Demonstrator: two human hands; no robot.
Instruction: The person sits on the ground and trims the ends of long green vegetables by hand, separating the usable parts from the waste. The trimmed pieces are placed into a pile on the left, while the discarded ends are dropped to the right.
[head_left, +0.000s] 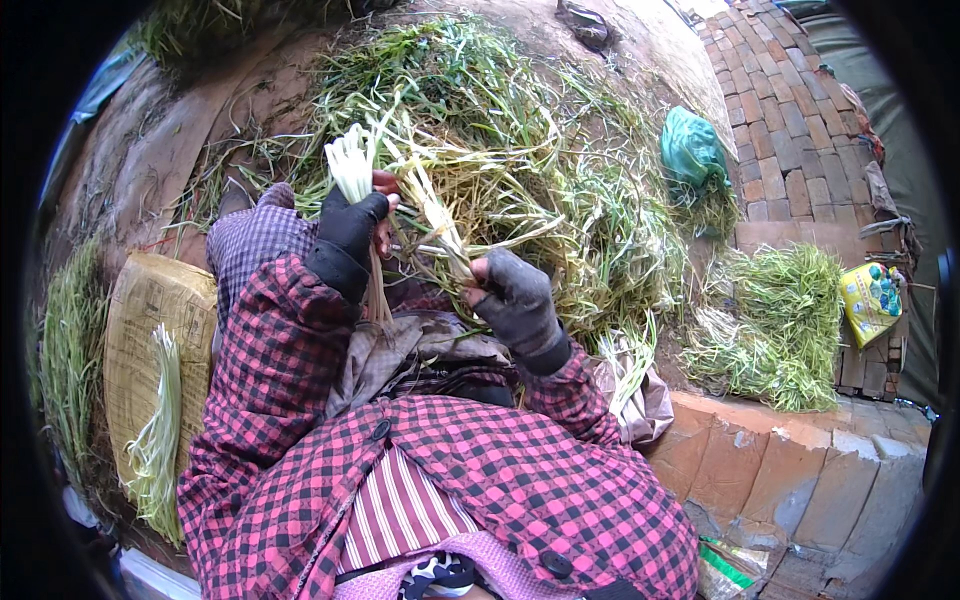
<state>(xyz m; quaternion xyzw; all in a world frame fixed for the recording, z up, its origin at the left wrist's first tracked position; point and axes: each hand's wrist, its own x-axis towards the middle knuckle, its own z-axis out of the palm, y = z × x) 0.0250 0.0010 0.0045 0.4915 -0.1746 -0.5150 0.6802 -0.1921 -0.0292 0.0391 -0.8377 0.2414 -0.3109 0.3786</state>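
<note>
My left hand (352, 232), in a black fingerless glove, grips a bundle of pale leafy stalks (352, 166); their white ends stick up above the fist and thin strands hang below it. My right hand (506, 292), in a grey fingerless glove, is closed on a looser bunch of yellowish stalks (439, 217) that slants up and left. Both bunches are above my lap, close together but in separate hands. Behind them lies a broad heap of green and dried yellow stalks (607, 225). The fingertips of the left hand are partly hidden by the bundle.
At left, a yellow woven-plastic-covered block (124, 322) carries a bunch of pale stalks (166, 420), beside more greens (71, 337). Rightward are a green plastic bag (694, 150), a pile of cut greens (795, 322), a yellow bag (862, 304) and a brick ledge (780, 465).
</note>
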